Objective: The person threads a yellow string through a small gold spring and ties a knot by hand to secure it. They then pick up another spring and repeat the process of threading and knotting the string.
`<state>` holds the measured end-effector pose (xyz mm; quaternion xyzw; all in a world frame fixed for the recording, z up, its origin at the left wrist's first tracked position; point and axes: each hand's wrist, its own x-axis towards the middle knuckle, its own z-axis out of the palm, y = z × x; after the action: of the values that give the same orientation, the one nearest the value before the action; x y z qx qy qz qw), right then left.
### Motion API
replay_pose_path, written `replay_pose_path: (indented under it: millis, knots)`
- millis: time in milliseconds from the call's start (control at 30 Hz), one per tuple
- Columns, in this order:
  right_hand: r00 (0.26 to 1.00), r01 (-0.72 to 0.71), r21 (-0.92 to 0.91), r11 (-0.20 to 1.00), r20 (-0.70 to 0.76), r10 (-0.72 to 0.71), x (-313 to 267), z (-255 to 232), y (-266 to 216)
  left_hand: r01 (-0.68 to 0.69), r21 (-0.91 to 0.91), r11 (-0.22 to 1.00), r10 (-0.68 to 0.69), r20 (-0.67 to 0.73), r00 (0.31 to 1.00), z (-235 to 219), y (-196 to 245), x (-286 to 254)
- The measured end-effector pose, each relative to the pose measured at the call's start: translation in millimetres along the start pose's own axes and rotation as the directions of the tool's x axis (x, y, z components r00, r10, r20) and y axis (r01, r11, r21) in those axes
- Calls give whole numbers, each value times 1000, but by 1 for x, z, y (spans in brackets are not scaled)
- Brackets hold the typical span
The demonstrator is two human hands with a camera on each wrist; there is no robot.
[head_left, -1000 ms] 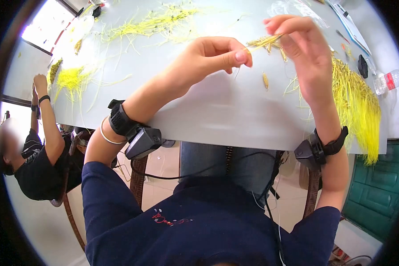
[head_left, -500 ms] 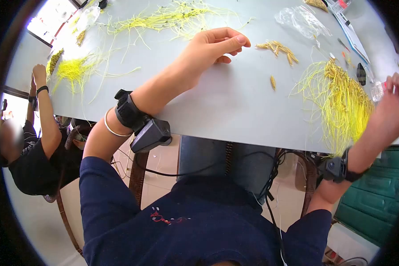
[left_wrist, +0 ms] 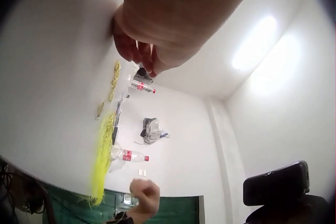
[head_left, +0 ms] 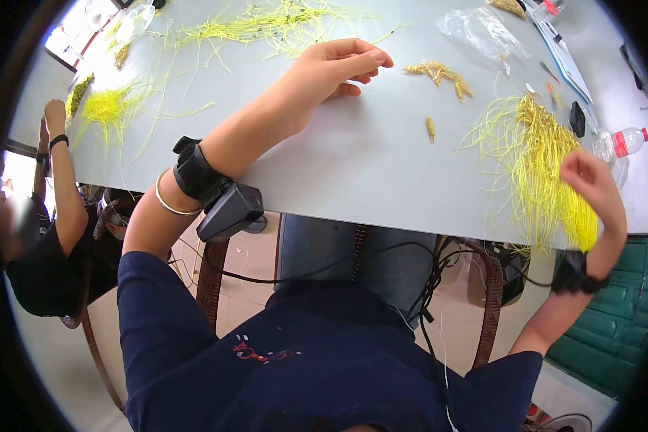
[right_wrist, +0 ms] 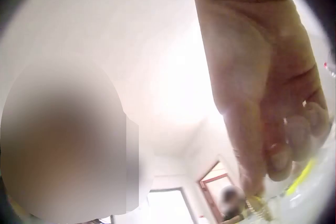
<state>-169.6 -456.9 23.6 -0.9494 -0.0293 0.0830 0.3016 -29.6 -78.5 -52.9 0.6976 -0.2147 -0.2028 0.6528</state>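
In the head view my left hand point(head_left: 335, 72) hovers over the table, fingers loosely curled, thumb along the index finger, nothing visible in it. Several gold segmented pieces point(head_left: 443, 73) lie in a cluster to its right, and one single piece point(head_left: 430, 128) lies nearer the table's front edge. My right hand point(head_left: 594, 183) is above the right side of a bundle of yellow strands with gold ends point(head_left: 554, 165), its fingers bent; nothing shows in it. The right wrist view has a gold piece point(right_wrist: 258, 208) by the fingertips; whether they touch is unclear.
Yellow-green strands point(head_left: 266, 27) spread across the far side, with another heap point(head_left: 108, 111) at left. A plastic bag point(head_left: 482, 32), a clipboard point(head_left: 565, 61), a black object point(head_left: 577, 119) and a bottle point(head_left: 619, 144) lie at right. Another person point(head_left: 43, 259) sits at left.
My right hand left the left hand's side, went far right and has come partway back. The gold strands held between both hands are out of sight. My left hand has moved slightly up and left.
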Motion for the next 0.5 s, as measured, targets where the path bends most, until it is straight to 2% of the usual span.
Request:
replay_pose_path:
  millis: [67,100,167,200,267,333,400,500]
  knots:
    - [994,-98,-138,986,-65,89,30,-13,28,16,-5,1000,-16,5,1000,0,-1,1]
    - [994,-97,-134,986,-69,89,40,-16,35,27,-10,1000,-27,-3,1000,0,-1,1]
    - [927,-134,-150,980,-369,70,53,-17,32,34,-10,999,-34,-12,999,-1,1,1]
    - [926,-132,-149,980,-370,68,55,-16,29,38,-15,999,-38,-16,999,0,2,0]
    - [920,35,-48,998,-388,-50,57,5,-23,46,-21,999,-47,-16,999,1,1,0]
    - [922,214,-231,949,-273,-274,58,28,-60,40,-7,999,-40,-2,999,1,2,0]
    - [976,192,-289,938,-48,-215,60,55,-104,42,-4,999,-42,-2,999,1,2,-1]
    - [988,152,-445,883,56,-142,77,98,-131,47,-24,999,-48,-15,999,0,4,-1]
